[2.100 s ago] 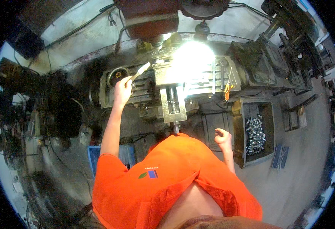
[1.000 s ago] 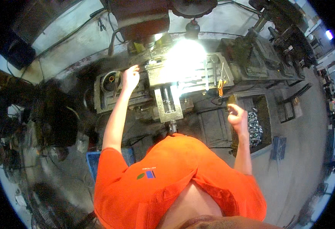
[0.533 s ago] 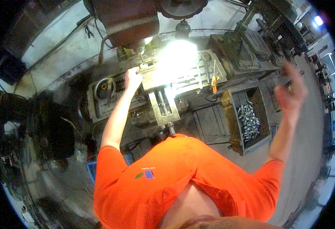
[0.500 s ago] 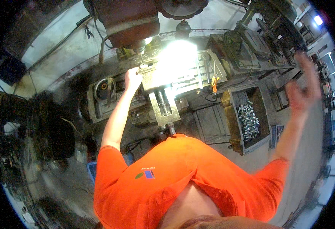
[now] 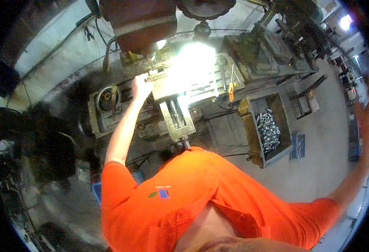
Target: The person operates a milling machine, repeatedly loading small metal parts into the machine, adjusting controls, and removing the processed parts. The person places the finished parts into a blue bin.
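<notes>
1. The left arm comes out of an orange short sleeve and stretches straight up and forward, elbow nearly locked.
2. The left hand [image 5: 141,87] sits at the far end of that reach, back of the hand toward the camera, fingers curled under; whether they grip anything cannot be told.
3. The right arm is flung out wide to the person's right, bare from the sleeve, bent slightly at the elbow.
4. The right hand [image 5: 366,110] is raised near the picture's right rim, blurred, its fingers unclear.

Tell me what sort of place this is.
Most likely a machine shop: a heavy milling-type machine under a bright work lamp, a bin of metal parts beside it, and a bare concrete floor.
</notes>
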### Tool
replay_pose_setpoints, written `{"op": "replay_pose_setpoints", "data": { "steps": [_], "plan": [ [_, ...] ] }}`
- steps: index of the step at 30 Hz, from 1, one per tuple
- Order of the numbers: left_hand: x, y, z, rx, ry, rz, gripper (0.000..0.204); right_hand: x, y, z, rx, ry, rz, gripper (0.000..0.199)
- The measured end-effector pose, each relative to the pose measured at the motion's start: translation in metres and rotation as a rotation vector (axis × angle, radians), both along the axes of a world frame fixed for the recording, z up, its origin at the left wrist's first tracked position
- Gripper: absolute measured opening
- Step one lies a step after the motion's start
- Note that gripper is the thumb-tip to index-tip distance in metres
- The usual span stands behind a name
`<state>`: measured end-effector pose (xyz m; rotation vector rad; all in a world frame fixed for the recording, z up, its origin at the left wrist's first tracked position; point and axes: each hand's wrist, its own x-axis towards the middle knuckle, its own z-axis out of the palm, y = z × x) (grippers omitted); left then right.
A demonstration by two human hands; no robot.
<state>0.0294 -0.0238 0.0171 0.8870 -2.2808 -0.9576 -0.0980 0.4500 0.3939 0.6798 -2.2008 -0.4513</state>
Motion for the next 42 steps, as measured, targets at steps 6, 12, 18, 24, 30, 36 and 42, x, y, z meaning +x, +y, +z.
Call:
{"op": "replay_pose_setpoints", "data": {
  "steps": [6,12,18,24,30,36,42],
  "plan": [
    [0.006,-0.009,-0.014,-0.017,0.036,0.042,0.04,0.021,-0.006,-0.096,-0.284,-0.876,0.132,0.048],
    [-0.002,-0.011,-0.02,-0.051,0.015,0.032,0.044,0.014,-0.02,-0.151,-0.564,-1.143,0.085,0.037],
    [0.001,-0.007,-0.011,-0.054,0.017,0.059,0.041,0.011,-0.016,-0.117,-0.532,-1.251,0.127,0.042],
    [0.0,-0.008,-0.024,-0.045,0.041,0.1,0.04,0.011,-0.027,-0.163,-0.645,-1.241,0.194,0.028],
    [0.004,-0.016,-0.026,-0.107,0.057,0.016,0.039,-0.001,-0.016,-0.19,-0.543,-1.118,0.271,0.03],
    [0.027,0.001,0.002,-0.202,0.11,0.018,0.04,-0.005,-0.01,-0.204,-0.711,-1.275,0.295,0.031],
    [0.074,0.006,-0.003,-0.656,-0.242,0.07,0.038,0.003,-0.016,-0.2,-0.716,-1.277,0.275,0.035]
  ]
}}
